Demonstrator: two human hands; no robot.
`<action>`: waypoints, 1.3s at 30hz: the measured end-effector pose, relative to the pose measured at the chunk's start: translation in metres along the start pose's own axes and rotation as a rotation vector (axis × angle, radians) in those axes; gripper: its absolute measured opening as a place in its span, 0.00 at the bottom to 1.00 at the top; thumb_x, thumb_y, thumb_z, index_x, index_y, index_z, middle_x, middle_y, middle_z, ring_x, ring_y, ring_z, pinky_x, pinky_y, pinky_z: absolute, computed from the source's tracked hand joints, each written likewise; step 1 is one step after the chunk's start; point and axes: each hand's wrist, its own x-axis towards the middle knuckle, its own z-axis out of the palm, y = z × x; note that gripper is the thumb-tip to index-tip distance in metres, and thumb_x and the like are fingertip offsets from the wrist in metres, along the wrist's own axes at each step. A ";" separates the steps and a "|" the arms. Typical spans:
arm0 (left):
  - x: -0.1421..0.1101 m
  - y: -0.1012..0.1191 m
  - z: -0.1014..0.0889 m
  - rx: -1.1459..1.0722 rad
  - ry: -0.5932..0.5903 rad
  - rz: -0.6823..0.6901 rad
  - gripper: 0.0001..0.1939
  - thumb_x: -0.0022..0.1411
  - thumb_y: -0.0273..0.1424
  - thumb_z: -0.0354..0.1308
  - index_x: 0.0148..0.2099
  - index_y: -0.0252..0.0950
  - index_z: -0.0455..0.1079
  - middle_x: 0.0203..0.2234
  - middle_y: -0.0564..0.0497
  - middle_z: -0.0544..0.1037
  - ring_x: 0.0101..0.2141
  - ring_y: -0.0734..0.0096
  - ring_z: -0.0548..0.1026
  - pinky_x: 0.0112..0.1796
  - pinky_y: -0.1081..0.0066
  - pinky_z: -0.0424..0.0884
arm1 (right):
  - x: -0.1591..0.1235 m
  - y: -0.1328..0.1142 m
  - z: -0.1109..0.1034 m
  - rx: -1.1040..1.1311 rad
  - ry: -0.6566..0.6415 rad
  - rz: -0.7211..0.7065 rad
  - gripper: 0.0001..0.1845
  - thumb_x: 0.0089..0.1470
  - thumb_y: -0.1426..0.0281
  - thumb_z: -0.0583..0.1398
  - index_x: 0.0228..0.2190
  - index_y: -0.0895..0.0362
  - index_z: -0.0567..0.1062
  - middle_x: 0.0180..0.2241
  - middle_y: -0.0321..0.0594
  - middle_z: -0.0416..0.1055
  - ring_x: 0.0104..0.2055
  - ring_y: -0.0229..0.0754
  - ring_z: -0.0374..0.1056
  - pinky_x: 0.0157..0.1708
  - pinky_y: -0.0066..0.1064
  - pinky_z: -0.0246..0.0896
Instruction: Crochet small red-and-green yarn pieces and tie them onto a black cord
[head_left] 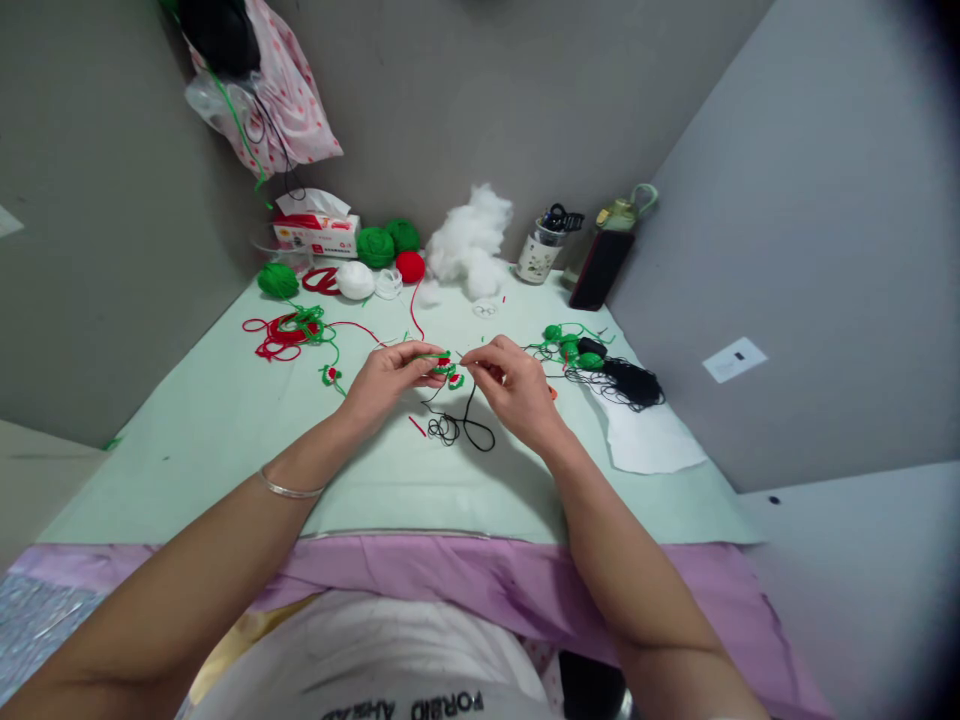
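Note:
My left hand [394,378] is closed on a small crocheted piece [443,364] in green, white and red. Beneath it hangs a second little piece [456,380] in the same colours; I cannot tell whether the two are joined. Facing it, my right hand [514,380] pinches a thin, needle-like tool, mostly hidden by the fingers, its tip near the crocheted piece. Black yarn [466,425] trails down from between the hands and lies in loops on the table below. Beside the loops is a short red strand [417,427].
Tangled red and green yarn [289,332] and another small crocheted piece [331,375] lie left. Yarn balls [375,247], white stuffing [472,240], a cup [538,252] and a bottle [615,225] stand behind. Black yarn [634,383] and a white sheet [649,435] are right.

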 end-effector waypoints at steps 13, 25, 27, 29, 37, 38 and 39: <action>-0.002 0.005 0.003 -0.095 -0.114 -0.135 0.13 0.52 0.37 0.71 0.39 0.36 0.79 0.32 0.49 0.82 0.30 0.67 0.80 0.41 0.63 0.78 | 0.004 0.008 -0.002 0.235 -0.089 0.046 0.06 0.58 0.73 0.60 0.34 0.55 0.79 0.29 0.34 0.65 0.30 0.36 0.62 0.31 0.29 0.56; -0.001 0.004 0.004 -0.263 -0.119 -0.159 0.08 0.55 0.28 0.69 0.39 0.34 0.77 0.34 0.51 0.80 0.33 0.75 0.80 0.42 0.74 0.77 | -0.004 -0.006 0.019 -0.275 -0.080 -0.149 0.12 0.61 0.78 0.48 0.44 0.56 0.65 0.35 0.43 0.72 0.34 0.44 0.67 0.31 0.32 0.54; -0.001 0.003 0.003 -0.283 -0.113 -0.168 0.07 0.56 0.27 0.69 0.38 0.34 0.76 0.34 0.51 0.80 0.32 0.76 0.79 0.41 0.76 0.76 | -0.006 -0.009 0.022 -0.314 -0.127 -0.179 0.12 0.61 0.77 0.47 0.44 0.56 0.63 0.36 0.44 0.72 0.35 0.45 0.67 0.31 0.32 0.53; 0.000 0.001 0.003 -0.293 -0.092 -0.168 0.07 0.55 0.27 0.69 0.38 0.34 0.76 0.34 0.50 0.80 0.33 0.76 0.79 0.41 0.75 0.76 | -0.006 -0.011 0.022 -0.321 -0.153 -0.195 0.11 0.61 0.77 0.48 0.44 0.56 0.63 0.37 0.45 0.73 0.36 0.45 0.67 0.31 0.31 0.54; -0.001 -0.004 0.007 -0.284 -0.117 -0.118 0.09 0.56 0.30 0.68 0.40 0.35 0.77 0.34 0.51 0.79 0.35 0.75 0.76 0.41 0.75 0.74 | -0.003 -0.011 0.028 -0.539 -0.191 -0.191 0.09 0.68 0.72 0.48 0.42 0.58 0.67 0.35 0.46 0.74 0.34 0.46 0.67 0.28 0.33 0.50; -0.001 -0.004 0.008 -0.284 -0.116 -0.110 0.08 0.56 0.29 0.68 0.40 0.35 0.77 0.34 0.51 0.78 0.35 0.75 0.76 0.41 0.75 0.74 | -0.002 -0.010 0.028 -0.569 -0.178 -0.203 0.10 0.67 0.73 0.48 0.42 0.58 0.68 0.35 0.47 0.74 0.34 0.46 0.67 0.28 0.34 0.50; -0.002 -0.003 0.009 -0.281 -0.109 -0.104 0.08 0.55 0.29 0.68 0.39 0.35 0.77 0.34 0.52 0.78 0.35 0.75 0.76 0.41 0.75 0.74 | -0.002 -0.010 0.028 -0.588 -0.155 -0.220 0.11 0.67 0.75 0.49 0.43 0.58 0.70 0.36 0.48 0.74 0.35 0.46 0.67 0.29 0.34 0.51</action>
